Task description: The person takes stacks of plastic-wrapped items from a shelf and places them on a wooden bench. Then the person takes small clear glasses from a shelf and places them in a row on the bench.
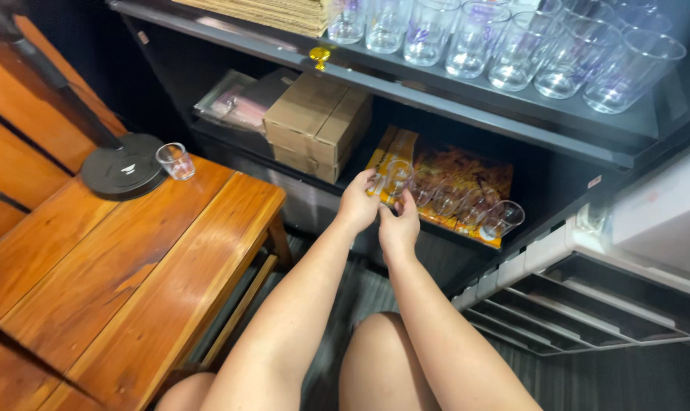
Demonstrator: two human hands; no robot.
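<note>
Both my hands reach forward to the lower shelf of a dark cabinet. My left hand [358, 202] and my right hand [399, 228] meet around a small clear glass [394, 180], held just above an orange printed sheet [455, 171] on that shelf. To the right of the held glass, several more small clear glasses [474, 207] lie in a row on the sheet. My knees show at the bottom of the view.
The upper shelf [436, 95] carries several tall clear cups [512, 46]. Cardboard boxes [318, 122] and plastic-wrapped packs [235, 99] sit at the lower shelf's left. A wooden table [124, 266] at left bears a black round stand base [124, 167] and one small glass [175, 160]. A white appliance [657, 213] stands at right.
</note>
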